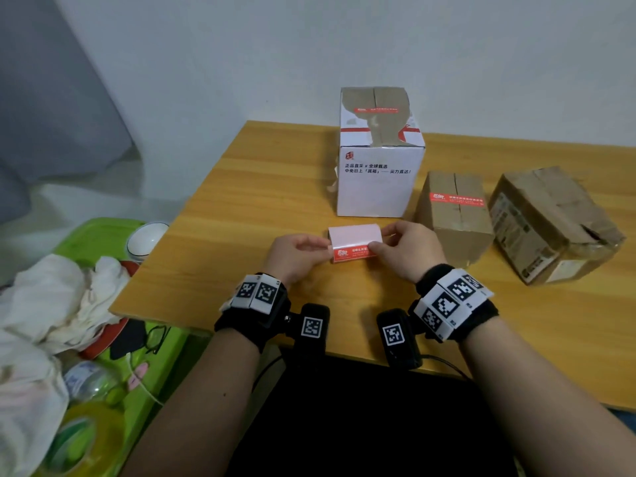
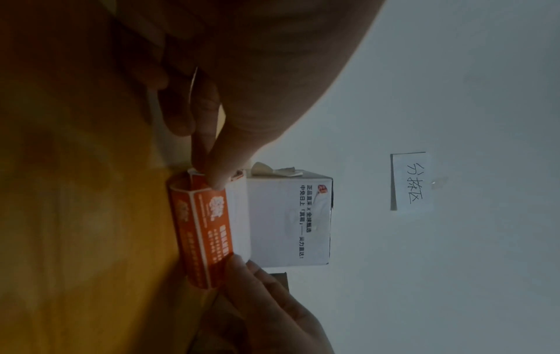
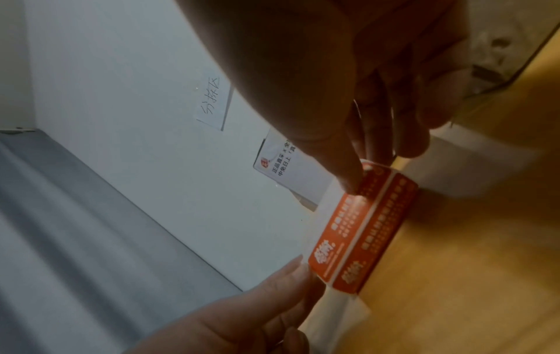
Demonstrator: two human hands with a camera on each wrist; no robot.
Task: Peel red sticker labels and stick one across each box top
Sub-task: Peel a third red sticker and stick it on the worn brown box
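Note:
Both hands hold a curled strip of red sticker labels [image 1: 351, 253] on pale backing paper just above the wooden table [image 1: 241, 215]. My left hand [image 1: 327, 247] pinches the strip's left end. My right hand [image 1: 375, 244] pinches its right end, thumb tip on a red label's corner [image 3: 353, 185]. In the left wrist view the strip [image 2: 200, 227] stands in front of the white box [image 2: 288, 220]. The white box [image 1: 378, 180] bears a red label [image 1: 375, 110] on top. The middle brown box [image 1: 454, 218] bears one [image 1: 456, 198] too. The right brown box [image 1: 550, 222] shows none.
The three boxes stand behind my hands, close to the wall. Left of the table is a green tray [image 1: 99, 232] holding a white bowl [image 1: 146, 239], crumpled cloths [image 1: 51, 297] and glasses. A handwritten paper note [image 2: 409, 182] hangs on the wall.

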